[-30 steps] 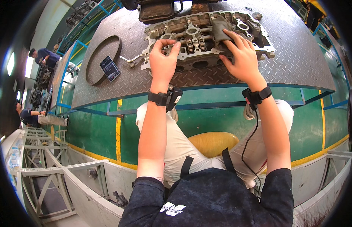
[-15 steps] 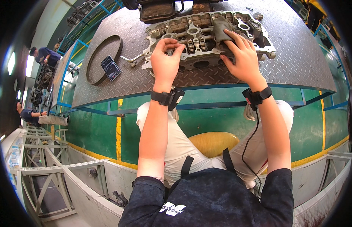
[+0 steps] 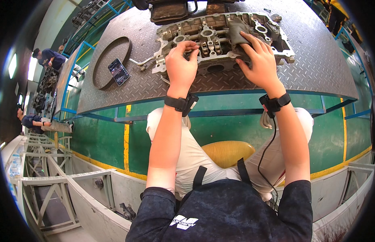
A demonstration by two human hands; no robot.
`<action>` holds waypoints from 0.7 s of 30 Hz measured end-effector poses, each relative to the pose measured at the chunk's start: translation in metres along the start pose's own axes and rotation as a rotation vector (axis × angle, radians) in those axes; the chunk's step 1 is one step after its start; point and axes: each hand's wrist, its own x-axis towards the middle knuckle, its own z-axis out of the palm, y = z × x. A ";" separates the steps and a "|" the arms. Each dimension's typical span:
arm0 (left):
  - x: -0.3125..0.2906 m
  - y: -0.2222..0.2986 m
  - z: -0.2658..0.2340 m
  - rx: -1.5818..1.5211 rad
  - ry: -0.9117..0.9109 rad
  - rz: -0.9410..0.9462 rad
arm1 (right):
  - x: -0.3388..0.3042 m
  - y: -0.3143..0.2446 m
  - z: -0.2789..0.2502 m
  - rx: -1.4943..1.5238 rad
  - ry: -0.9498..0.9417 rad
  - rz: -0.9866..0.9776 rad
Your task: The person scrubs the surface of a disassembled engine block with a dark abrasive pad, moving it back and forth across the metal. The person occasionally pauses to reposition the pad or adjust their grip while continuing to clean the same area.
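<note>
A metal engine cylinder head (image 3: 284,47) lies across the table in front of me, its valve train facing up. My left hand (image 3: 181,68) is at its near left part, fingers curled and thumb close to the index finger beside the small roller rocker arms (image 3: 211,47). Whatever may be between those fingertips is too small or hidden to make out. On the right, my right hand (image 3: 259,64) rests on a dark grey cloth (image 3: 237,31), fingers over it and thumb at the near edge of the head. The cloth covers part of the valve train.
On the patterned metal table (image 3: 155,86), a toothed belt loop (image 3: 94,60) and a phone (image 3: 118,72) lie at left, by a bent metal rod (image 3: 141,62). A dark engine part (image 3: 168,11) stands at the far edge. Two people work at far left.
My left hand has shifted slightly right, and its thumb and fingertips sit a little differently. The cylinder head has moved slightly right in view. My right hand stays on the cloth.
</note>
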 end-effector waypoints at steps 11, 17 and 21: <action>-0.001 0.000 0.000 0.126 0.095 0.109 | -0.001 0.001 0.000 -0.002 -0.006 0.001; 0.000 -0.002 0.001 0.151 0.128 0.175 | -0.001 0.001 0.000 -0.013 -0.006 -0.002; -0.001 -0.002 0.000 0.112 0.045 0.102 | -0.001 0.001 0.000 -0.011 -0.001 -0.004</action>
